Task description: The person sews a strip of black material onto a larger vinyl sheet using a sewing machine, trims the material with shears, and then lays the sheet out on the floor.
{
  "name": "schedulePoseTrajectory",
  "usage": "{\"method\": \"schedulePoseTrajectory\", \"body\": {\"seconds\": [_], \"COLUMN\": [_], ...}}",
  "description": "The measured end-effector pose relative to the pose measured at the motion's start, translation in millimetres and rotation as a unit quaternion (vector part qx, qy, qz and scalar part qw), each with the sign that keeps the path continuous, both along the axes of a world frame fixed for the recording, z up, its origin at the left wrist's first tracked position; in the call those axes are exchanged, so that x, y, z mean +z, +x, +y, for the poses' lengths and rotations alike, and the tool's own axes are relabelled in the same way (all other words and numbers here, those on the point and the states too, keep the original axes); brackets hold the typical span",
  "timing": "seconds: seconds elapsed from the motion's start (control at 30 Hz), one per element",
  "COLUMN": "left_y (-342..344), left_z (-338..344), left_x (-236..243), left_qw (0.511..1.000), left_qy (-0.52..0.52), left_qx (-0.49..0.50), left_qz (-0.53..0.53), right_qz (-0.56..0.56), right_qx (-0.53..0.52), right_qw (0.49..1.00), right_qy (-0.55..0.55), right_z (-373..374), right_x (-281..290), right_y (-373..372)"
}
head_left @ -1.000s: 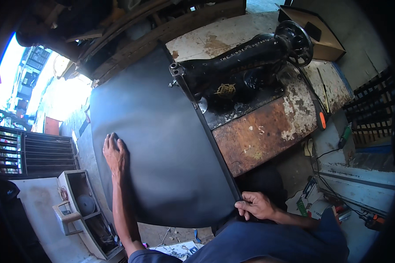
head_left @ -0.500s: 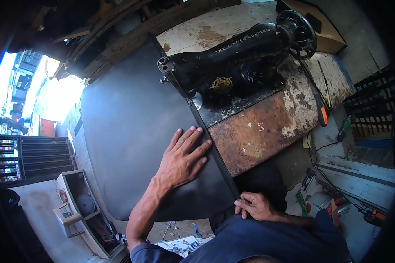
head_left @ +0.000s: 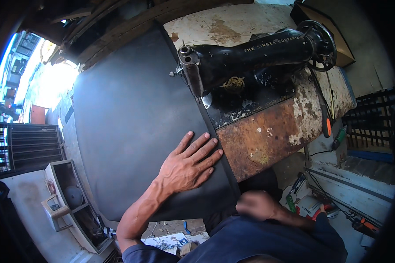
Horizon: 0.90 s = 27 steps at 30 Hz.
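A large sheet of dark grey flexible material (head_left: 118,114) spreads over the left of the worktable, its narrow folded right edge (head_left: 227,175) running up beneath the needle end of a black sewing machine (head_left: 250,57). My left hand (head_left: 186,162) lies open and flat on the sheet, fingers spread beside that edge, below the needle area. Low in the picture, my right hand (head_left: 255,205) is at the bottom end of the edge; a blur covers its fingers, so their grip cannot be made out.
A worn wooden tabletop (head_left: 254,136) extends right of the sheet, with an orange-and-black handled tool (head_left: 327,126) and cables near its edge. A cardboard box (head_left: 342,52) stands behind the handwheel. Shelving (head_left: 74,197) is at lower left; tools (head_left: 309,206) lie at lower right.
My left hand has slid rightward from the middle-left of the sheet to beside its folded edge. My right hand remains at the lower end. The view has shifted slightly.
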<state>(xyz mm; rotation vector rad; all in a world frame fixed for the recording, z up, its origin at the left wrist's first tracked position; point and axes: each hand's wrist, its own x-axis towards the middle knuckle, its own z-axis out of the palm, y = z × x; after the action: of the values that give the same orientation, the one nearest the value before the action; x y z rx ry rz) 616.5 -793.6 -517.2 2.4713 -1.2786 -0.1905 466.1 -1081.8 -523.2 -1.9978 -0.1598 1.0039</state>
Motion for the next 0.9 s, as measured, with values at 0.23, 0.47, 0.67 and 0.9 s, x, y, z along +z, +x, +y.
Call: {"method": "schedulePoseTrajectory", "body": {"seconds": [0.23,0.47,0.67,0.9], "left_y": [-1.5,6.3,6.4,17.7], "left_z": [14.3,1.3,6.0,8.1], "left_x": [-4.3,0.0,-2.6,-1.0], "left_qw": [1.0,1.0,0.999,0.999], "left_qy": [-0.01,-0.022,-0.027,-0.023], "left_qx": [0.012,-0.016,-0.011,-0.025], "left_qz": [0.018,0.015,0.023,0.031], "right_qz": [-0.235,-0.579,-0.387,-0.539], "right_qx": [-0.064,0.031,-0.063,-0.135], "right_qw": [0.968,0.813,0.907,0.821], "right_qy": [-0.062,0.043,-0.155,-0.135], "right_z": [28.0,91.7,155.7,165.8], "right_x": [75.1,-33.3,-11.6,-59.6], "right_y": [199.4,411.3,424.4,443.6]}}
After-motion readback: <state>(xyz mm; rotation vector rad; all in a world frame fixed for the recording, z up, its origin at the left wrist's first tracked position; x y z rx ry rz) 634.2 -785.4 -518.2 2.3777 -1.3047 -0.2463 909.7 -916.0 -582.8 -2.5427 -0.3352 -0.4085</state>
